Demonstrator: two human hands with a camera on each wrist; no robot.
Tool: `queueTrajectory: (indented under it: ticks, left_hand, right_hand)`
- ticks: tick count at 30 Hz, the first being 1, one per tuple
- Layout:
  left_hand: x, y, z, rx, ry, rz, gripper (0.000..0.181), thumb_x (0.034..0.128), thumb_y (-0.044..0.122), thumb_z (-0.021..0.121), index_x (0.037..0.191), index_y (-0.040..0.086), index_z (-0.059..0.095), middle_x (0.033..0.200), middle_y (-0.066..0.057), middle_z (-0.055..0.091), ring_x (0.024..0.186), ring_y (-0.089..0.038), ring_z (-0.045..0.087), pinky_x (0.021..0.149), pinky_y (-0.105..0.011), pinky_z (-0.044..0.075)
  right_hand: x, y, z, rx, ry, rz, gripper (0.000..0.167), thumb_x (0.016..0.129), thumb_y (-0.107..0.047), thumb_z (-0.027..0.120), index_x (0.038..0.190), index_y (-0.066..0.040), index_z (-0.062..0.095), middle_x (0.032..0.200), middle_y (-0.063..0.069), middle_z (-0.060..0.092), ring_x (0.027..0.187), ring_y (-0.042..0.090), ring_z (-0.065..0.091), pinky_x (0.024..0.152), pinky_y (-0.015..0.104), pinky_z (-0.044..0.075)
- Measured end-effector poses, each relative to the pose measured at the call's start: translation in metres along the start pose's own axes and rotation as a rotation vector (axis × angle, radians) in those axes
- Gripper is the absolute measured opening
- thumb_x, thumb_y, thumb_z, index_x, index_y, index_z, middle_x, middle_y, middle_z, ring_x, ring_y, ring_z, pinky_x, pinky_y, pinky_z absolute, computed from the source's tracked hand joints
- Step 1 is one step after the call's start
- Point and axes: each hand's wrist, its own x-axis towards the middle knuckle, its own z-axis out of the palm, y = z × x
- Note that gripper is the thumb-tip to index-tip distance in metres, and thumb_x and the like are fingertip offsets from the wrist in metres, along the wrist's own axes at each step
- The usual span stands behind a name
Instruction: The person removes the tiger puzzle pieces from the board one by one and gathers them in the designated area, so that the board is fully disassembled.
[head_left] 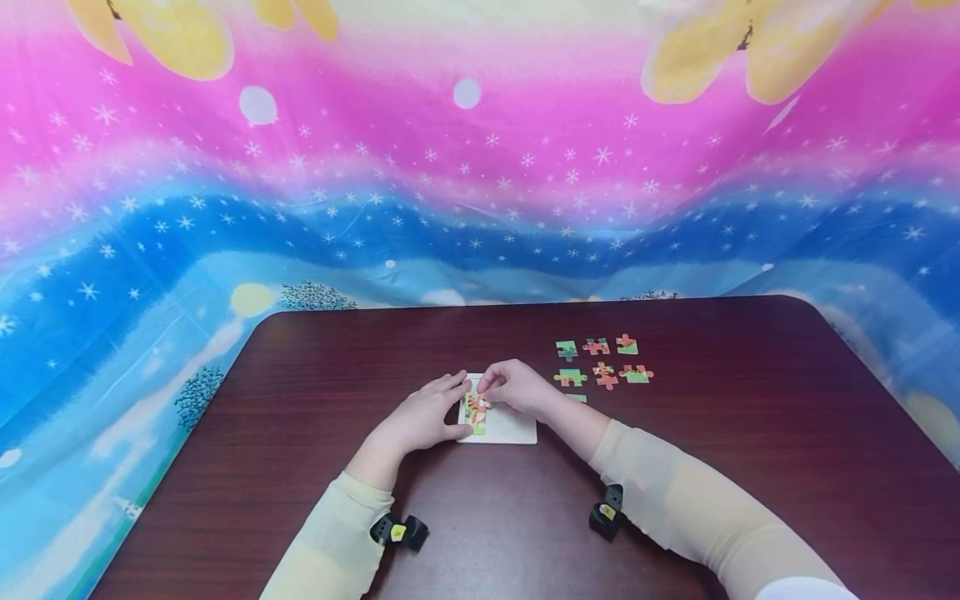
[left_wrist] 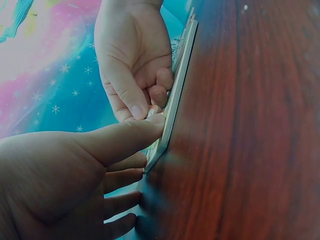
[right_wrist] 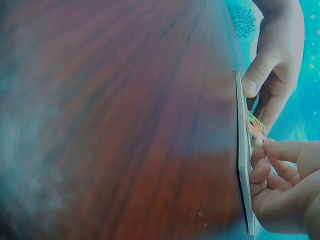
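Note:
A small white puzzle board (head_left: 514,429) lies on the table. Jigsaw pieces (head_left: 474,410) with an orange and green picture line its left side. My left hand (head_left: 422,418) rests at the board's left edge with fingers extended; its thumb presses near the lower piece. Over the board, my right hand (head_left: 517,387) pinches a puzzle piece (right_wrist: 257,131) between thumb and forefinger. That piece looks tilted in the right wrist view, beside the placed ones. Its outline is partly hidden by the fingertips.
Several loose puzzle pieces (head_left: 605,375) lie in rows to the board's right, one partly behind the right forearm. The dark wooden table (head_left: 300,367) ends at a patterned cloth backdrop (head_left: 480,167). Black wrist devices (head_left: 606,512) sit at both sleeves.

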Motion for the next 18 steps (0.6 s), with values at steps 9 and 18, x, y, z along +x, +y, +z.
queueTrajectory:
  ticks: [9, 18]
  left_hand:
    - [0.0001, 0.0001, -0.0003, -0.008, 0.012, 0.016, 0.074, 0.0907, 0.029, 0.078, 0.15, -0.002, 0.047, 0.161, -0.016, 0.037, 0.148, -0.038, 0.034, 0.115, -0.056, 0.034]
    - [0.0001, -0.0008, 0.0008, -0.009, 0.011, 0.015, 0.074, 0.091, 0.03, 0.078, 0.151, -0.001, 0.047, 0.162, -0.015, 0.036, 0.148, -0.037, 0.033, 0.116, -0.054, 0.034]
  right_hand:
    - [0.0031, 0.0034, 0.0017, -0.031, 0.013, -0.029, 0.006, 0.087, 0.007, 0.065, 0.092, 0.006, 0.069, 0.072, 0.002, 0.061, 0.069, 0.012, 0.053, 0.062, 0.022, 0.04]
    - [0.0007, 0.0024, 0.0029, -0.049, 0.043, -0.02, 0.007, 0.086, 0.006, 0.066, 0.091, 0.003, 0.07, 0.073, 0.001, 0.061, 0.07, 0.012, 0.051, 0.063, 0.024, 0.038]
